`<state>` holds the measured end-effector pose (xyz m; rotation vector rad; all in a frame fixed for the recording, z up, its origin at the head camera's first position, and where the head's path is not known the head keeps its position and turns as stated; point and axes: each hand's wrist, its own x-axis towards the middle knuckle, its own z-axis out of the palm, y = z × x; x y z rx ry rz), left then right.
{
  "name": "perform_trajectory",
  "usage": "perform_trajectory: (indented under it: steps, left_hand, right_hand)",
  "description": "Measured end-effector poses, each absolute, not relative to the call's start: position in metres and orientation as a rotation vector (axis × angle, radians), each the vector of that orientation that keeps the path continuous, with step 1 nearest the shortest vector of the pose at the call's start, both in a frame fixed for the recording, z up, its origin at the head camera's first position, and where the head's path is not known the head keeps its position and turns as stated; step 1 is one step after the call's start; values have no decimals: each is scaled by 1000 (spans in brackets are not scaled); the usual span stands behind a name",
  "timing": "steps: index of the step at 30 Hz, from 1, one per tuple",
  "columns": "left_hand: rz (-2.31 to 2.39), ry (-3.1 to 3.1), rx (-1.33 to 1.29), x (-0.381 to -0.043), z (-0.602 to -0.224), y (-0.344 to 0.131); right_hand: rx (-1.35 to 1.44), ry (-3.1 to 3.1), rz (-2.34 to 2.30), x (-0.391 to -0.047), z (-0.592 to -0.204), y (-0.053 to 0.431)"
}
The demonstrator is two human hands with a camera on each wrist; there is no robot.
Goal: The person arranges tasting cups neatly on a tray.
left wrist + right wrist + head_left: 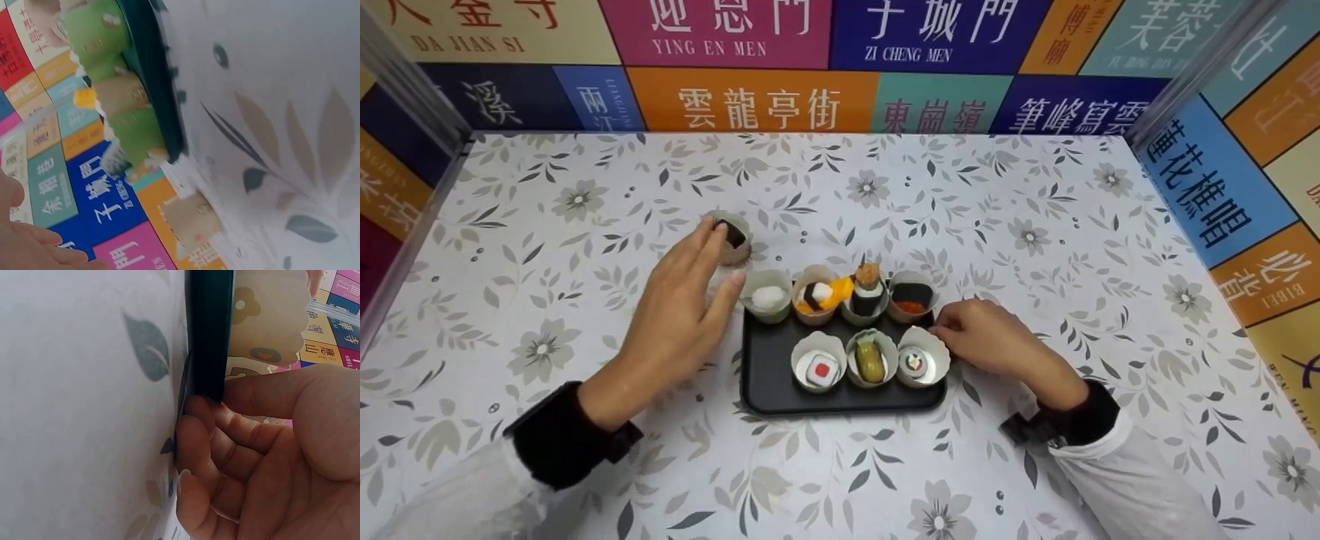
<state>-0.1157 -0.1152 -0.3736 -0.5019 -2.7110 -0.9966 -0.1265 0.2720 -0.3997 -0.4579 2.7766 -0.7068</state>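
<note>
A black tray [765,379] holds several small paper cups with toy sushi pieces. My right hand [990,334] grips its right edge; in the right wrist view the thumb [261,391] lies above the rim, the fingers curled beneath. My left hand [671,300] reaches past the tray's back left corner, fingers extended beside a lone paper cup [737,251] on the table, which has a dark piece inside. The left wrist view shows a gap between the left fingers [39,244] and that cup [194,219].
The tray's back row has cups with a white ball [769,298], an orange-topped piece [817,298], a tall roll [867,296] and a red-and-black piece [912,298]. Three cups stand in front, one with a green piece [871,360]. Coloured panels [757,97] border the flowered tablecloth [945,195].
</note>
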Motion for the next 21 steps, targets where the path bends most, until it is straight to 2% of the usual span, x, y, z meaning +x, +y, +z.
perform_trajectory:
  steps: [14,21]
  left_hand:
    - [-1292,-2974,-162,-186,-376,-132]
    - [-1491,-2940,-39,-206,-386,-133]
  right_hand:
    - [-438,2763,-726,-125,-400,273]
    - [-436,2760,-733,-126,-400,273]
